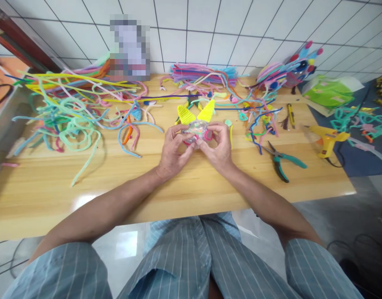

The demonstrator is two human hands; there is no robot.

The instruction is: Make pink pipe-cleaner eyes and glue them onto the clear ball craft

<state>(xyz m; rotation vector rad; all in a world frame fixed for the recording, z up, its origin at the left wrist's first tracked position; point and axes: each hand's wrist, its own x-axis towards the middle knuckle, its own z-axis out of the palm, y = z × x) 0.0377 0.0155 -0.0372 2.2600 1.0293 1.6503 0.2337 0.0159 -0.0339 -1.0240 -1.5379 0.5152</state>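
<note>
My left hand [173,150] and my right hand [218,146] meet over the middle of the wooden table [153,182]. Together they grip a small craft piece [197,124]: a clear round ball with pink pipe cleaner round it and two yellow pointed ears on top. The fingers of both hands are curled round the ball from either side. A short green and yellow pipe cleaner [229,129] lies just right of my right hand.
Loose pipe cleaners [75,112] in many colours sprawl over the left and back of the table. Green-handled pliers [281,160] and a yellow glue gun [327,139] lie at the right. A finished pipe-cleaner figure [290,68] stands back right.
</note>
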